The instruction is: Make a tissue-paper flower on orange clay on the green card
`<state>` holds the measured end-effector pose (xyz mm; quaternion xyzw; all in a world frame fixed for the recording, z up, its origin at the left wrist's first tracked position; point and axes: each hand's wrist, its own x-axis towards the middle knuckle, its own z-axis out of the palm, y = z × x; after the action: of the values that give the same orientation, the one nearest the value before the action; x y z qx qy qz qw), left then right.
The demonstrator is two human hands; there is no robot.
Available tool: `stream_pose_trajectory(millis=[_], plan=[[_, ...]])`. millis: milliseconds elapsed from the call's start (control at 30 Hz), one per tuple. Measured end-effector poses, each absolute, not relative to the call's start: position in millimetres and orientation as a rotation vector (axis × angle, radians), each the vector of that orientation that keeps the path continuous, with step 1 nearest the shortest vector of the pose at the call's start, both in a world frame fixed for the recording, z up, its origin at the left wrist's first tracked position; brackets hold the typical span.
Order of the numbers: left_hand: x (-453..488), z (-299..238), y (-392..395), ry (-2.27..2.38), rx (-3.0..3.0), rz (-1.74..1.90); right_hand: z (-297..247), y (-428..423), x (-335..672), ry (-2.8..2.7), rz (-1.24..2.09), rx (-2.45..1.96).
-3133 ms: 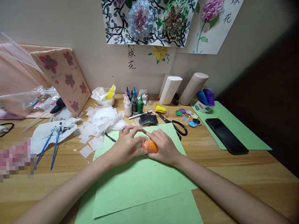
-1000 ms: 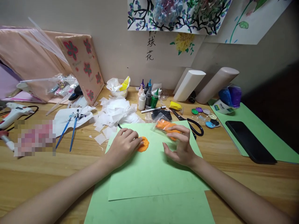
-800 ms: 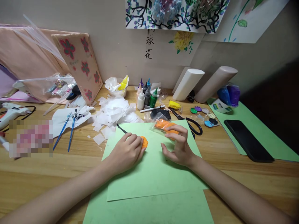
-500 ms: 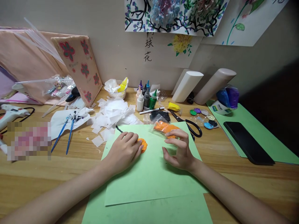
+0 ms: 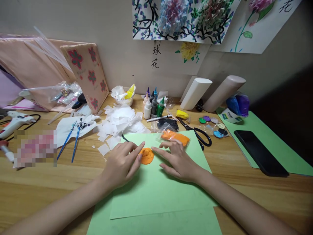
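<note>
A flattened, roundish piece of orange clay (image 5: 147, 156) lies on the upper green sheet (image 5: 156, 195). My left hand (image 5: 123, 163) rests at its left edge, thumb touching the clay and index finger stretched out above it. At the clay's right side is my right hand (image 5: 179, 161), its fingers apart and the index fingertip close to the clay's upper right edge. Behind the right hand sits a clear bag of orange clay (image 5: 176, 137). A thin dark strip (image 5: 125, 138) shows beyond the left hand, partly hidden by it.
White paper pieces (image 5: 122, 120) lie heaped at the back left. Small paint bottles (image 5: 154, 107), black scissors (image 5: 202, 135) and a yellow clay pack (image 5: 182, 114) are farther back. Two blue brushes (image 5: 77, 140) lie left, a black phone (image 5: 260, 153) right.
My left hand has uncovered more of the clay, its index finger now extended. My right hand has moved left from the bag of orange clay to the piece's right side.
</note>
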<state>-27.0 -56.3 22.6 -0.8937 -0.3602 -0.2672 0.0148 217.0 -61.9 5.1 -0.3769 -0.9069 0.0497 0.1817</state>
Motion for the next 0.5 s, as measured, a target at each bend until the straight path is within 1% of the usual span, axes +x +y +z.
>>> stream_pose_trajectory(millis=[167,500], plan=[[-25.4,23.4,-62.9,-1.185,-2.790,-0.667,7.2,-62.4,214.3,-2.663,0.213,-1.114],[-12.9,13.7,-64.6,-0.951,-2.659,-0.473,9.8,-62.4,204.4,-2.721,0.231,-1.103]])
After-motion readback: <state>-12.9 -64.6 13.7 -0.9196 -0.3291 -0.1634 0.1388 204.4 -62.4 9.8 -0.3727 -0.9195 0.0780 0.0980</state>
